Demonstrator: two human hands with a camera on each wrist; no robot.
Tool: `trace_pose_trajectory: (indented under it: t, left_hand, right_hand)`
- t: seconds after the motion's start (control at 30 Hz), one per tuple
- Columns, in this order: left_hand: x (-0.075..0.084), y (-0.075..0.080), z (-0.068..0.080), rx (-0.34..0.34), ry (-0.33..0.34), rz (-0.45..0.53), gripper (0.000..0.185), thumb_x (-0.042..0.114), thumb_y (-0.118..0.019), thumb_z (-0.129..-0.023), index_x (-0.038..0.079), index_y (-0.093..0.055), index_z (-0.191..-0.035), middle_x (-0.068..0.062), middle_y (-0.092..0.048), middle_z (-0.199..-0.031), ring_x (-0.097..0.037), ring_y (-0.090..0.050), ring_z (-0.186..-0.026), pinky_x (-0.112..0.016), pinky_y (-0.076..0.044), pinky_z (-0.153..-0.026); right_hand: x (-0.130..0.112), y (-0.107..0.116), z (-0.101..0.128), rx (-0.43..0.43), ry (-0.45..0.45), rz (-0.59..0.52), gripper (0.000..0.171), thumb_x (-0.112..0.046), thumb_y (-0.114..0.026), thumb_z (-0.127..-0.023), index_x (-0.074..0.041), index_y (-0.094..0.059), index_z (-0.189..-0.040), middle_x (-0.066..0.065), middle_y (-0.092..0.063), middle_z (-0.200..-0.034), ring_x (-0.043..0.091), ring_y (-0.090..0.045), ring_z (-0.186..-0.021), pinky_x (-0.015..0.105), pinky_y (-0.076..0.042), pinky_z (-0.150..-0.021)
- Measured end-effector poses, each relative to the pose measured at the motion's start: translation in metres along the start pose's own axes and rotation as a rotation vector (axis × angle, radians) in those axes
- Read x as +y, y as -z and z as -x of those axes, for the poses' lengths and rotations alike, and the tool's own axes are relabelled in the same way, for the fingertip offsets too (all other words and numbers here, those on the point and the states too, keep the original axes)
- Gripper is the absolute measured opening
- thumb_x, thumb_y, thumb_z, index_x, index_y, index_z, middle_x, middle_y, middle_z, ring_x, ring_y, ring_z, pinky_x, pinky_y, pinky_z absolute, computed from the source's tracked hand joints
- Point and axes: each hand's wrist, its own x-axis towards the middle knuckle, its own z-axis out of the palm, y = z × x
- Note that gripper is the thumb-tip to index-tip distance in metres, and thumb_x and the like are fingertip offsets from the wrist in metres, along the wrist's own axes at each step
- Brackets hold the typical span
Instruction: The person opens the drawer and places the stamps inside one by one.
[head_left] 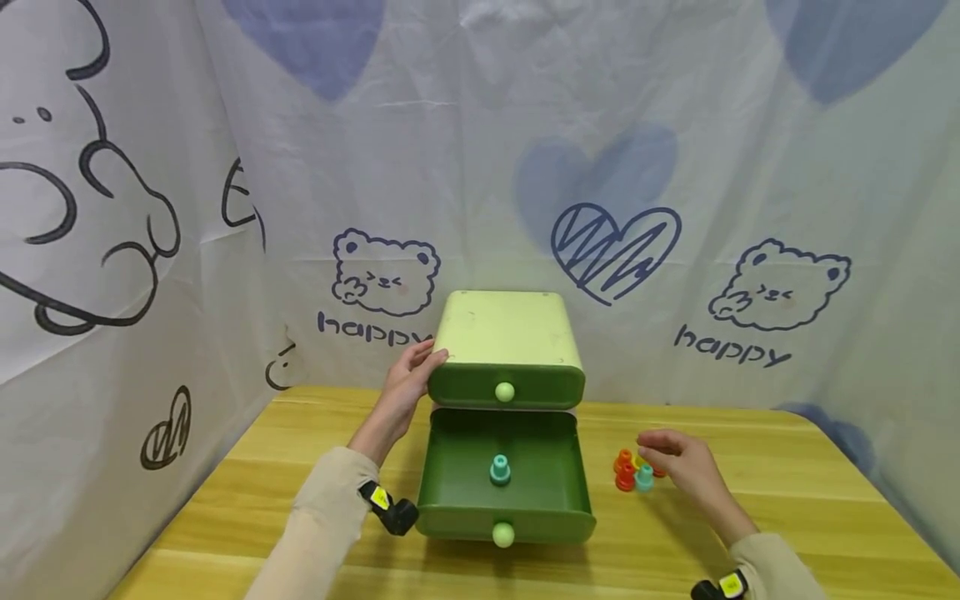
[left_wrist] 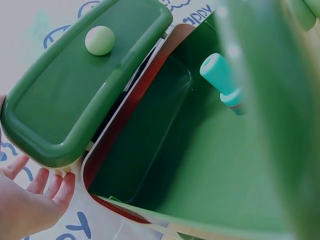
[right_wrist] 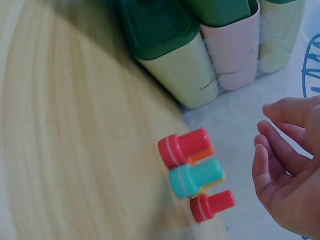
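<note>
Count of items on the table

1 green drawer cabinet (head_left: 507, 333) with 2 drawers, 2 pale round knobs; 1 teal stamp (head_left: 499, 470) in the open near drawer (head_left: 504, 487); cluster of small stamps (head_left: 633, 472) at right: 2 red, 1 teal clearly visible; 2 hands.

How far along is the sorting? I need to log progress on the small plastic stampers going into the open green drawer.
Done: one teal plastic stamper stands in the open green lower drawer. In hand: the left hand rests against the light green drawer cabinet; the right hand, holding nothing, reaches for the cluster of red, orange and teal stampers on the wooden table. Left: that cluster.
</note>
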Motion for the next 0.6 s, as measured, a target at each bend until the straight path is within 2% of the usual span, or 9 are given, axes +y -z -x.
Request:
trace_pose_trajectory:
  t: [0.17, 0.33, 0.47, 0.6]
  left_hand:
    - [-0.002, 0.000, -0.001, -0.002, 0.002, 0.006, 0.062, 0.026, -0.062, -0.094, 0.003, -0.036, -0.145, -0.020, -0.036, -0.146, -0.034, -0.046, -0.122, -0.044, -0.038, -0.102]
    - [-0.001, 0.001, 0.000, -0.015, -0.003, -0.001, 0.061, 0.026, -0.061, -0.094, 0.001, -0.036, -0.145, -0.021, -0.036, -0.146, -0.035, -0.044, -0.124, -0.045, -0.037, -0.102]
    - [0.000, 0.000, 0.000, -0.018, 0.000, 0.000, 0.062, 0.025, -0.062, -0.094, 0.001, -0.036, -0.145, -0.020, -0.037, -0.145, -0.034, -0.044, -0.124, -0.045, -0.038, -0.102]
    - [0.001, 0.000, 0.000, -0.021, 0.001, 0.003, 0.063, 0.025, -0.062, -0.094, 0.000, -0.035, -0.145, -0.021, -0.037, -0.145, -0.034, -0.045, -0.123, -0.045, -0.038, -0.103]
  right_hand:
    - [0.008, 0.001, -0.001, 0.034, 0.011, 0.062, 0.027, -0.006, -0.065, -0.090, 0.010, -0.065, -0.111, 0.017, -0.069, -0.101, 0.019, -0.062, -0.088, 0.024, -0.050, -0.069]
    - [0.016, -0.001, -0.004, 0.015, -0.019, 0.104, 0.024, -0.005, -0.064, -0.090, 0.010, -0.066, -0.108, 0.016, -0.068, -0.099, 0.024, -0.063, -0.088, 0.029, -0.051, -0.071]
    - [0.021, -0.002, -0.004, 0.005, -0.041, 0.114, 0.022, -0.005, -0.065, -0.089, 0.009, -0.066, -0.107, 0.016, -0.068, -0.099, 0.027, -0.062, -0.090, 0.035, -0.051, -0.075]
    - [0.023, -0.002, -0.001, -0.006, -0.034, 0.096, 0.024, -0.004, -0.067, -0.088, 0.010, -0.065, -0.108, 0.018, -0.068, -0.101, 0.026, -0.062, -0.089, 0.033, -0.051, -0.074]
